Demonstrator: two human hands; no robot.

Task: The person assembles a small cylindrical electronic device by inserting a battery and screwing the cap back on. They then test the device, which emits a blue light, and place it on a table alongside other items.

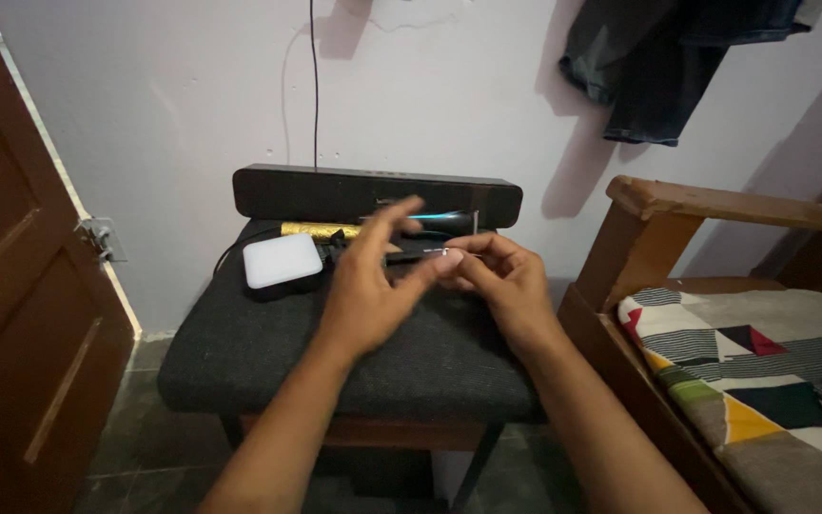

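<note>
Table: dark charcoal fabric top. Far edge: black soundbar. Left: white square box on black base. Gold patterned tube near soundbar. Bedding, right: grey stripes with red, yellow, green, black geometric blocks. Door, left: dark brown. Wall: pale lilac-white. Hanging garment: dark blue-grey.

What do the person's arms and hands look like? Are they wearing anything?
Both arms are bare as far up as the picture shows, with no sleeves in sight. The left hand and right hand wear no gloves, and I can see no rings, watch or bracelet on either wrist. The fingers are long and slim, with short nails. There are no markings that I can make out.
</note>
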